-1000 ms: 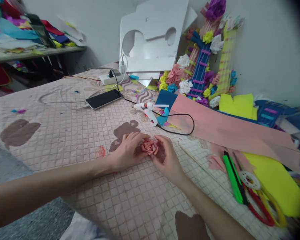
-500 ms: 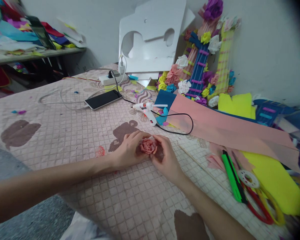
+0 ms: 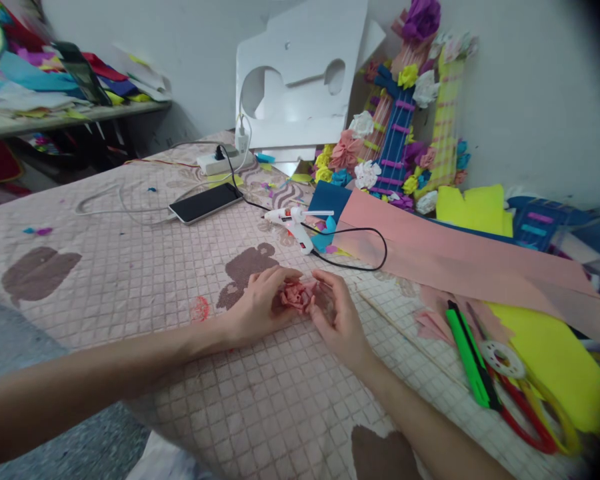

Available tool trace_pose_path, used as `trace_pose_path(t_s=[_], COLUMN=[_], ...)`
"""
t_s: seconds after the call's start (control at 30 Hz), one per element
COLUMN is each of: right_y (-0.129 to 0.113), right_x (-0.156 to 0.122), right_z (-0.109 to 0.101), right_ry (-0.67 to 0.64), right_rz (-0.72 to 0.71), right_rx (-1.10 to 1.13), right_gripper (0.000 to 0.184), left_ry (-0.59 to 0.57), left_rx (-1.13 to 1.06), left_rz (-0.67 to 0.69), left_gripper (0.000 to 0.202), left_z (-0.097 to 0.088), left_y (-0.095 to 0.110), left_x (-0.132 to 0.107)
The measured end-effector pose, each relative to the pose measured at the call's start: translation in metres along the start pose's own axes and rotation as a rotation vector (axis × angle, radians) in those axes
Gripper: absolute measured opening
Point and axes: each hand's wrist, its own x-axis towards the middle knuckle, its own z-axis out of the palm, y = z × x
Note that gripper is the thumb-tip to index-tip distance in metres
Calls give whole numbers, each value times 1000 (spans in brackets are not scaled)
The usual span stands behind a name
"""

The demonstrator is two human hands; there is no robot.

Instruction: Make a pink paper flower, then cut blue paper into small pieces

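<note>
A small pink paper flower (image 3: 296,295) with ruffled petals is between my two hands, just above the tablecloth. My left hand (image 3: 263,303) curls round its left side, thumb below and fingers above, gripping it. On the right edge of the flower, my right hand (image 3: 337,320) has its thumb and curled fingers at an outer petal; the exact contact of the fingertips is partly hidden. Beyond the hands lies a white hot glue gun (image 3: 297,227) with a glue stick in its back and a looping black cord.
A phone (image 3: 206,203) and a power strip (image 3: 224,160) lie at the back left. To the right are a long pink paper strip (image 3: 455,260), a thin stick (image 3: 410,339), a green box cutter (image 3: 473,357) and scissors (image 3: 523,400). Flower-covered paper guitars (image 3: 397,140) lean on the wall.
My right fingers have opened slightly and shifted right along the flower's edge. The petals on that side look more spread. My left hand keeps its hold.
</note>
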Motion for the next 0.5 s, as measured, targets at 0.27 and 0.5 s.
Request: trace_pose_path(t_s=[0.27,0.5], right_y=[4,6], right_x=[3,5], right_z=[0,-6], right_ry=[199,297], right_rz=[159,219], right_rx=[200,212], right_gripper=[27,11], left_ry=[-10,8], left_rx=[15,21], left_rz=[-29,-26], left_gripper=[43,44], left_z=[2,3], left_y=[-3,-5], left_x=[-2,-3])
